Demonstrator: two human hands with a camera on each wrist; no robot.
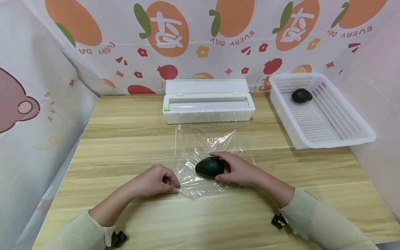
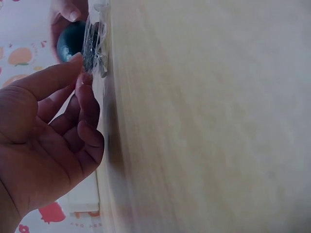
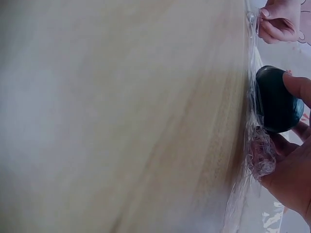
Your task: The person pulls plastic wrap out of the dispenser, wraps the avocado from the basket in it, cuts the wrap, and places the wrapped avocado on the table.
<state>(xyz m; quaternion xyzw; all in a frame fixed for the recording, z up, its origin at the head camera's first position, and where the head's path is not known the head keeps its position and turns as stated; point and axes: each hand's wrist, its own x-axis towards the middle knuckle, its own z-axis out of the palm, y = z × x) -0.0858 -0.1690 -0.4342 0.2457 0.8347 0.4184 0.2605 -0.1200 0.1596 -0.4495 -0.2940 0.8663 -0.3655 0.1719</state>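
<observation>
Pinching the near-left edge of the cling film (image 1: 200, 163), your left hand (image 1: 156, 181) sits beside the avocado (image 1: 210, 167), which your right hand (image 1: 239, 169) cups on the worktop (image 1: 125, 139). Only the head view shows the dispenser box (image 1: 207, 104) and basket (image 1: 322, 111) beyond your grips.

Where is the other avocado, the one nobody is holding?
In the head view, the loose avocado lies in the far end of the white basket, at the table's right side, beside the cling-film box.
</observation>
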